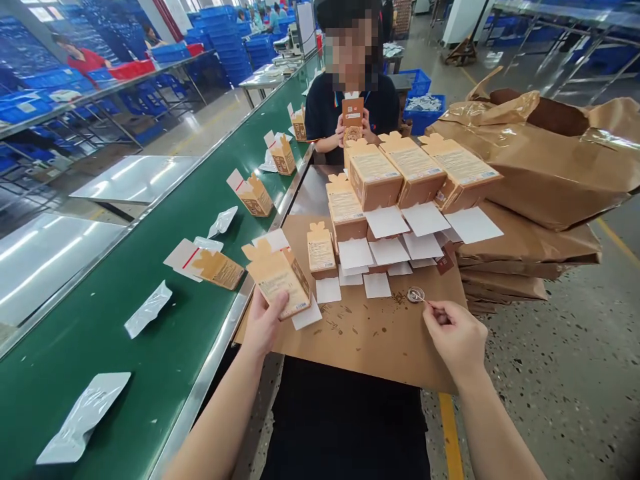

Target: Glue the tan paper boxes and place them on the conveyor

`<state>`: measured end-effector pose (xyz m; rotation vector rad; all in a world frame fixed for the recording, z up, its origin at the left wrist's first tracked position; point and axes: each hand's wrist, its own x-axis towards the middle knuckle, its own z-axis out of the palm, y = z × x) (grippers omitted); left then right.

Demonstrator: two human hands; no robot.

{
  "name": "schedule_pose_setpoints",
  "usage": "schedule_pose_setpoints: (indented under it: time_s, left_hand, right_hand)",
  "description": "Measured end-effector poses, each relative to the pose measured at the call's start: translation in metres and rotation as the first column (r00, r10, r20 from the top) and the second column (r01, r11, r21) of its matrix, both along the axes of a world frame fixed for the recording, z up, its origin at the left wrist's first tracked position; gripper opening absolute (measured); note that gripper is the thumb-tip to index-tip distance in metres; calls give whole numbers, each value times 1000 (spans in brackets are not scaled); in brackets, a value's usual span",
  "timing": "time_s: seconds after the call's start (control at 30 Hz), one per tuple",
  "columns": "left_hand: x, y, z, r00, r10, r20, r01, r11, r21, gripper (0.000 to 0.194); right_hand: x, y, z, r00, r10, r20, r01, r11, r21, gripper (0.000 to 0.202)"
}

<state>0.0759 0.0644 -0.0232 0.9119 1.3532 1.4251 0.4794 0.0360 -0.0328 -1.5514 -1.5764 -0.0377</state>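
Note:
My left hand [265, 320] grips a tan-and-brown carton [277, 277], tilted, its scalloped top flap raised and a white flap showing underneath. Over the right part of the brown cardboard sheet [365, 343], my right hand [454, 333] pinches a thin, light-coloured stick [421, 300]. The stick's tip reaches a small clear round dish [415, 294]; whether it has a swab end is too small to tell. Just beyond my left hand, a small carton [321, 250] rests on the sheet beside a stack of similar cartons [377, 177] with white flaps hanging out.
Left of me runs a green conveyor belt [185, 353] with a metal edge, carrying open cartons [220, 268] and white packets [83, 420]. A co-worker [353, 87] opposite holds a carton [353, 119] with both hands. Large brown paper bags [555, 160] are piled at right.

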Motion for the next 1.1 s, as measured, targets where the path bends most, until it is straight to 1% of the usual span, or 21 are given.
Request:
schedule_pose_setpoints:
  time_s: [0.07, 0.1, 0.13, 0.17, 0.2, 0.23, 0.3, 0.33, 0.4, 0.47, 0.53, 0.6, 0.77, 0.87, 0.93, 1.0, 1.1]
  left_hand:
    - [-3, -20, -7, 1000, -17, 12, 18, 996, -87, 90]
    - [-3, -26, -10, 1000, -27, 8, 27, 993, -112, 91]
    - [-3, -30, -13, 999, -40, -4, 40, 991, -127, 91]
    - [-3, -31, -15, 998, -57, -18, 54, 990, -133, 90]
    - [-3, -30, -16, 997, -73, -31, 68, 989, -133, 89]
    - [-3, -28, -17, 996, -82, -40, 76, 989, -130, 88]
    - [-4, -24, -17, 995, -83, -52, 77, 990, -117, 87]
    - [-4, -22, -17, 995, -82, -55, 75, 991, -111, 86]
    - [-4, -20, -16, 994, -86, -64, 79, 992, -103, 84]
    - [-3, -21, -15, 993, -90, -73, 83, 992, -97, 83]
    - [-3, -23, -13, 993, -89, -81, 82, 993, -90, 83]
    - [-2, -24, -12, 992, -88, -86, 81, 993, -86, 82]
    - [0, -25, -8, 991, -109, -83, 101, 990, -96, 78]
    - [3, -28, -8, 990, -95, -107, 85, 992, -89, 78]
    - [5, -32, -10, 987, -89, -133, 78, 993, -86, 77]
    - [8, -39, -15, 980, -81, -182, 67, 995, -77, 78]
    - [13, -50, -25, 944, -57, -326, 37, 997, -66, 81]
  right_hand:
    - [-8, -9, 5, 1000, -16, -23, 17, 998, 55, 26]
    - [-17, -15, 7, 999, 0, -48, 4, 996, 86, 21]
    - [-29, -22, 10, 996, 41, -84, -32, 994, 108, 16]
    - [-45, -28, 12, 987, 101, -126, -86, 989, 118, 12]
    - [-64, -35, 13, 963, 207, -174, -188, 975, 121, 10]
    - [-84, -41, 13, 930, 289, -229, -274, 957, 96, 13]
    - [-125, -50, 8, 852, 435, -292, -431, 899, 82, 19]
    - [-142, -52, 4, 823, 483, -298, -481, 872, 84, 20]
    - [-168, -51, -8, 807, 532, -257, -536, 842, 60, 23]
    - [-180, -47, -19, 809, 550, -208, -558, 830, 24, 26]
    - [-183, -41, -28, 809, 560, -180, -570, 821, -5, 29]
    - [-181, -37, -33, 809, 565, -163, -576, 817, -23, 31]
    - [-182, -38, -35, 822, 551, -143, -560, 828, -32, 31]
    - [-181, -43, -32, 814, 563, -144, -569, 822, -6, 33]
    - [-175, -48, -26, 817, 555, -156, -560, 829, 18, 30]
    - [-162, -55, -20, 827, 531, -183, -532, 845, 48, 24]
    - [-139, -69, -13, 837, 494, -237, -490, 868, 78, 24]
